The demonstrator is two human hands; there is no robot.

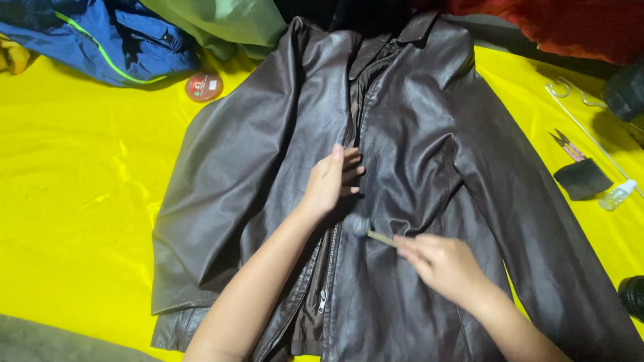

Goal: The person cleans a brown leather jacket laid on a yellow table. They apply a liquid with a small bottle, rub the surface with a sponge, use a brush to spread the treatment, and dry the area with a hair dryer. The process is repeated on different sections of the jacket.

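A dark brown leather jacket (416,134) lies flat, front up, on a yellow sheet (80,174). Its zipper (327,268) runs down the middle. My left hand (332,181) rests palm down on the jacket's front edge beside the zipper, fingers curled at the edge. My right hand (439,265) grips the wooden handle of a small round brush (362,226). The brush's grey bristle head touches the leather just below my left hand and looks blurred.
A small round tin (203,86) sits left of the jacket's shoulder. Blue (114,40), green (221,23) and red (570,23) garments lie along the far edge. On the right are small snips (567,144), a dark cloth (582,178), a clear little bottle (618,194) and a wire hanger (570,90).
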